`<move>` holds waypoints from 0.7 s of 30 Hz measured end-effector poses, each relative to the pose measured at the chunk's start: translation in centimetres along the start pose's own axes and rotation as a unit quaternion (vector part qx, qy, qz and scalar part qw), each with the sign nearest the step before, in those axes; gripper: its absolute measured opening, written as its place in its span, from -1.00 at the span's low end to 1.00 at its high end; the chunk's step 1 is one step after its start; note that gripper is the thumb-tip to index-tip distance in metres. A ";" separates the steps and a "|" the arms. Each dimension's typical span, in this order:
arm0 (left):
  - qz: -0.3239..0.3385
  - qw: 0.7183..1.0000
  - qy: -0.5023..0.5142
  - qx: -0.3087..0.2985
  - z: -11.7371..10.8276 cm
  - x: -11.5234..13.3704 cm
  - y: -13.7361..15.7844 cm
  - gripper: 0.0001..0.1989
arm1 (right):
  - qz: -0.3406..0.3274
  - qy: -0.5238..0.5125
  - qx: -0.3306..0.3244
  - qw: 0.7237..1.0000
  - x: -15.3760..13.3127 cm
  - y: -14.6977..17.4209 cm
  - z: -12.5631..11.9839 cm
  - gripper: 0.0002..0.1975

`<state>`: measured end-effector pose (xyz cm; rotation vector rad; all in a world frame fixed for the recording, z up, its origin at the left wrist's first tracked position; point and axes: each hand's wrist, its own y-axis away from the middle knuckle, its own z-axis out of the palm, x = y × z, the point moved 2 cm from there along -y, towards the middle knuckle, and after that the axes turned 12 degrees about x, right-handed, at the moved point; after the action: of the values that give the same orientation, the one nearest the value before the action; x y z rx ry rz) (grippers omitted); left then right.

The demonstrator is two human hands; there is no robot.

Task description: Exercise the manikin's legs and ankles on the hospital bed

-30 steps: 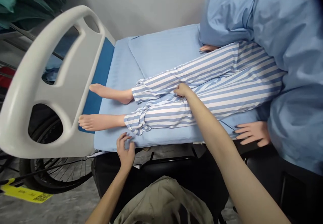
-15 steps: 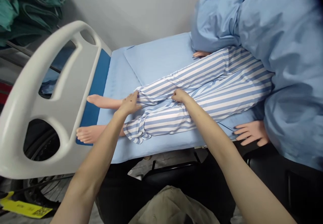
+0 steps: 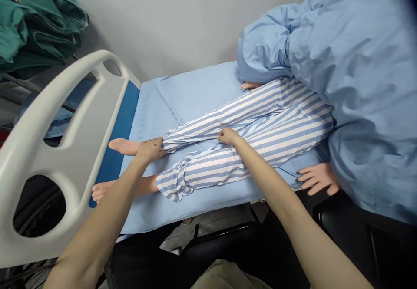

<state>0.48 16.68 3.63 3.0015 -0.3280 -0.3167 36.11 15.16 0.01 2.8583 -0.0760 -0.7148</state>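
A manikin in blue-and-white striped trousers (image 3: pixel 218 167) lies on a bed. My left hand (image 3: pixel 150 149) is closed round the hem of the far trouser leg at the ankle, just above the far foot (image 3: pixel 123 146). That leg's cloth is drawn out towards the hand. My right hand (image 3: pixel 227 136) is in a fist at the inner side of the same leg, near the knee, with striped cloth pinched in it. The near leg's hem is bunched above the near foot (image 3: pixel 101 190). A loose blue gown (image 3: pixel 365 85) covers the manikin's upper body.
The white footboard (image 3: pixel 39 141) rises at the left end of the light-blue mattress (image 3: pixel 195 89). A grey wall (image 3: pixel 182 20) runs behind the bed. Folded green fabric (image 3: pixel 42 20) hangs at the upper left. One manikin hand (image 3: pixel 319 178) extends over the near bed edge.
My left hand has moved left towards the far foot, drawing the far trouser hem down over the ankle. My right hand stays on the cloth near the knee. The view has shifted slightly.
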 end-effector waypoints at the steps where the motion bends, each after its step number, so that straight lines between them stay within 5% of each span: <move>1: -0.002 1.000 0.008 0.013 -0.4 0.5 0.0 -0.14 | -0.008 0.001 -0.002 1.000 -0.1 -0.1 0.2 -0.70; 5: 0.034 0.993 0.064 0.097 -2.6 4.1 -1.4 0.08 | -0.032 -0.001 -0.018 0.999 -0.4 -0.1 0.6 -0.72; 9: -0.005 0.996 0.090 0.005 -3.3 6.3 -2.8 0.06 | -0.037 -0.010 -0.020 0.999 -0.7 0.1 0.3 -0.76; 11: -0.012 0.997 0.073 -0.031 -2.8 6.3 -2.8 -0.04 | -0.039 -0.015 -0.020 0.999 -0.8 0.1 0.1 -0.77; 16: 0.005 0.999 0.033 0.021 -1.7 5.4 -2.3 -0.32 | -0.043 -0.028 -0.012 0.999 -1.0 0.3 -0.1 -0.78; 21: 0.021 0.998 0.014 0.055 -2.8 4.6 -3.2 -0.39 | 0.013 -0.079 -0.015 0.997 -0.8 0.4 -0.5 -0.90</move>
<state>6.12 18.99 5.08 3.0982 -0.4200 -0.2616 35.64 14.94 0.94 2.7635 -0.1240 -0.9262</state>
